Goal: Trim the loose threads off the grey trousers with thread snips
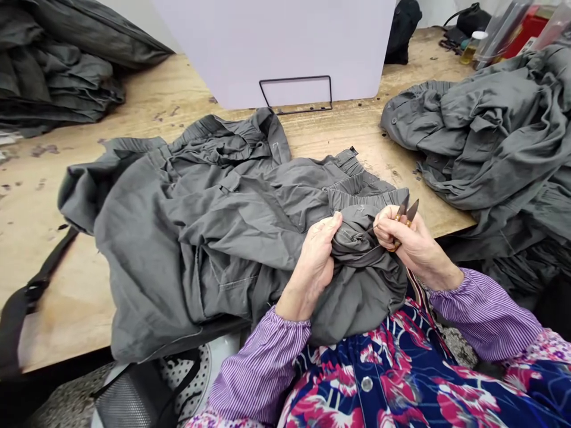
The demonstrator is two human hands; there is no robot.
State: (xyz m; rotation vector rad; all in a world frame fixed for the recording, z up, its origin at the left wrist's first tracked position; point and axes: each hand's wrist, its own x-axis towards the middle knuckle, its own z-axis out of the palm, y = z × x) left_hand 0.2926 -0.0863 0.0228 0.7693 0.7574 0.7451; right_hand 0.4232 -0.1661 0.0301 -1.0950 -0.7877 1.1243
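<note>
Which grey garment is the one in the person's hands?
The wrinkled grey cloth garment spread mid-table, bunched in the left hand, beside thread snips in the right hand; the far-left grey heap and far-right grey heap touch neither hand.

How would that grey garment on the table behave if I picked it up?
The grey garment will probably hang floppy, since it lies in loose folds. It looks fairly light for its bulk, as the thin cloth bunches readily in the left hand. Its gathered elastic edge may feel slightly firmer.
</note>
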